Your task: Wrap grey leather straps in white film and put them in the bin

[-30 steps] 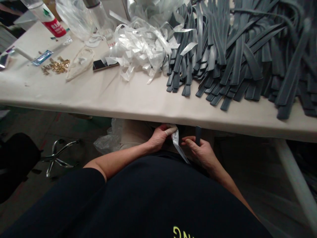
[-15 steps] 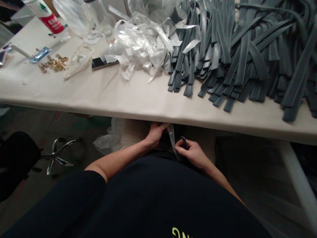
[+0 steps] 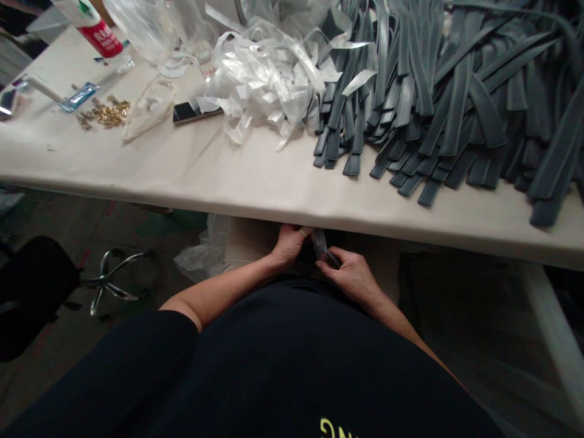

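Both my hands work just below the front edge of the table, close to my body. My left hand is closed, its taped fingertip pinching a clear plastic strip. My right hand is closed too, gripping a dark grey strap where the plastic strip meets it; most of the strap is hidden by my fingers. On the table above lies a large heap of grey straps at the right and a pile of peeled clear plastic strips in the middle.
At the table's left lie a phone, small gold metal parts, a clear bag and a red-labelled bottle. Under the table is a crumpled plastic bag. A chair base stands on the floor at left.
My right hand has moved left and up toward my left hand. The long plastic strip that hung between them is now short and bunched, and the strap's upright end has dropped into my fingers.
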Demonstrator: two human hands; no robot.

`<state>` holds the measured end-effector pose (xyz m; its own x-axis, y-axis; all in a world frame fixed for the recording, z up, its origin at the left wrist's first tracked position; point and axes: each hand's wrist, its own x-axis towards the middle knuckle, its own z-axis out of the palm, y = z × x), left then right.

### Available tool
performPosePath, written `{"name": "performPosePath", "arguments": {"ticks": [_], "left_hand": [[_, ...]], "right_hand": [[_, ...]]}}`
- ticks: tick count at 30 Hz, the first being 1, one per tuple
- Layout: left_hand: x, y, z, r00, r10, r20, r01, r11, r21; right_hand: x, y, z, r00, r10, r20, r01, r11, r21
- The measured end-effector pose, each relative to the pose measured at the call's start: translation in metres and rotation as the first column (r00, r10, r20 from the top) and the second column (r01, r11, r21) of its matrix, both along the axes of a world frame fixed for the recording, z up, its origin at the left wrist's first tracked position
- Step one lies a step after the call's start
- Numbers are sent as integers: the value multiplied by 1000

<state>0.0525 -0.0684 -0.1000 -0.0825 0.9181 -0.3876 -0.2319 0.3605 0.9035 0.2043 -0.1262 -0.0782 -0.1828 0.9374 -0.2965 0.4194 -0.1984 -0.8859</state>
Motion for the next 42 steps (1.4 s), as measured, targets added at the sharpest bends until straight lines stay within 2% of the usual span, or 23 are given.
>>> {"name": "performPosePath", "arguments": {"ticks": [7,13,15,17,19,20,22,24,26,31,42], "left_hand": [[-6,7,-11,987,106,123,-102,994,-40],[-6,6,-15,974,74,213,-46,990,-134],[-5,1,-14,962,14,273,49,974,-220],[-5,-6,-12,906,-139,400,282,904,-323],[-4,-14,-9,783,-326,530,549,762,-343],[-3,-17,-7,718,-407,565,645,695,-319],[-1,-22,-4,626,-530,572,750,612,-253],[1,-24,-2,586,-598,548,789,575,-216],[4,-25,-2,592,-629,504,792,570,-219],[10,-26,-4,680,-659,321,733,626,-267],[15,-27,-9,716,-678,167,697,678,-234]], "right_hand": [[17,-13,-7,989,-4,-145,-16,991,-131],[27,-25,-3,983,-62,-173,32,985,-168],[28,-25,-1,981,-92,-169,64,985,-162],[28,-23,0,980,-121,-161,97,984,-153],[28,-19,0,979,-139,-147,119,983,-137],[28,-18,0,980,-144,-139,127,984,-127],[27,-14,0,981,-155,-119,143,984,-102],[27,-12,-1,980,-172,-99,165,984,-71],[27,-11,-2,979,-186,-77,184,982,-39],[25,-13,-6,979,-200,-29,201,980,10],[28,-17,-5,979,-205,-6,206,978,28]]}}
